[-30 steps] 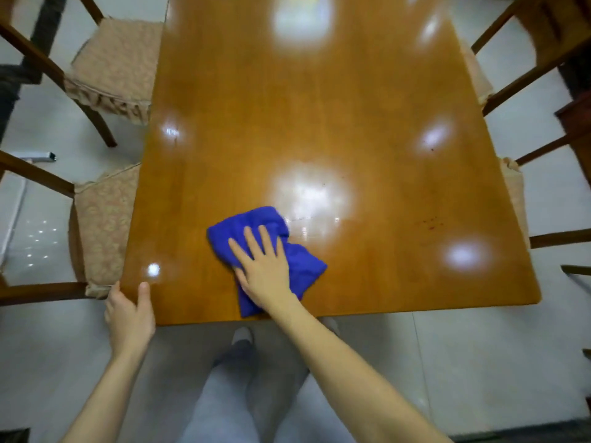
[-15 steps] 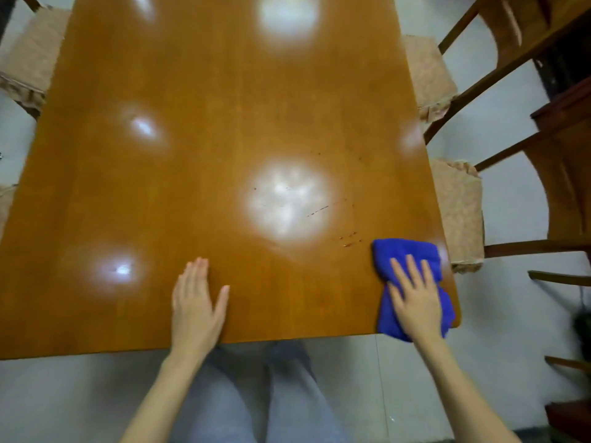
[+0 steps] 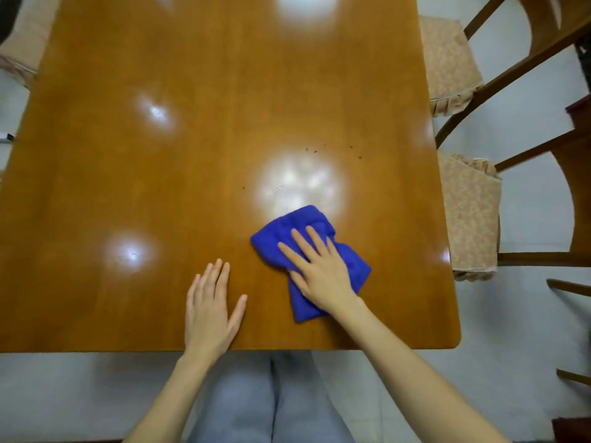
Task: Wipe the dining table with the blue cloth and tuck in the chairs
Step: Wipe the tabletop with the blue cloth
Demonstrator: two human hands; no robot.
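On the dining table (image 3: 160, 187), right hand (image 3: 323, 273) presses flat on blue cloth (image 3: 287, 231); left hand (image 3: 208, 311) rests flat, fingers straight.

The blue cloth (image 3: 297, 219) lies bunched and creased on the glossy orange-brown wooden bench (image 3: 192, 155), right of centre and close to the near edge. Small dark specks dot the bench top just beyond it. Two wooden chairs with beige patterned cushions stand along the right side, a far chair (image 3: 447, 59) and a near chair (image 3: 470, 212), their seats meeting the bench edge. Another chair's cushion (image 3: 22, 36) shows at the far left.

Cloth (image 3: 310, 260) on table (image 3: 128, 187), chairs (image 3: 470, 212) right.
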